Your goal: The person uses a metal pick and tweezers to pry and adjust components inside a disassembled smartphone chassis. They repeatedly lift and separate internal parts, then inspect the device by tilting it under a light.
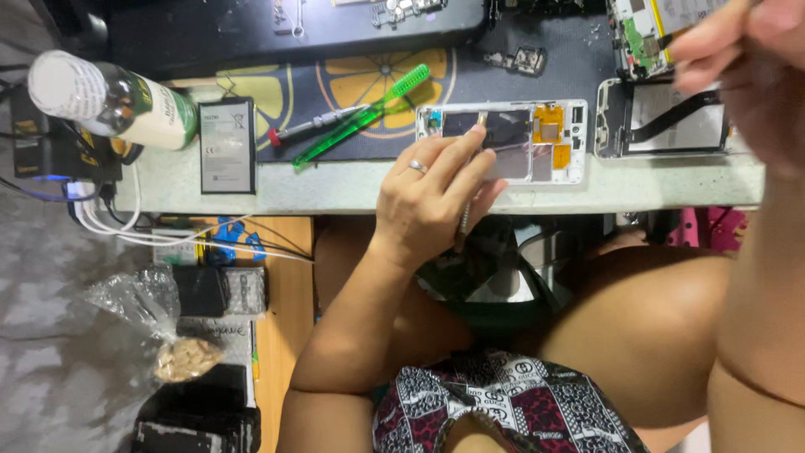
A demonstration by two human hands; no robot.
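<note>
One head-worn camera looks steeply down, close over the workbench edge [352,189] and lap.

Pale worktable [352,189]: flat black phone battery [227,145] near front edge; white-capped glass bottle [109,99] on its side at left end; black mat w/ lemon-slice print [369,84] along back.

Left hand [432,197] fingers pinched; right hand [738,59] raised, blurred.
</note>
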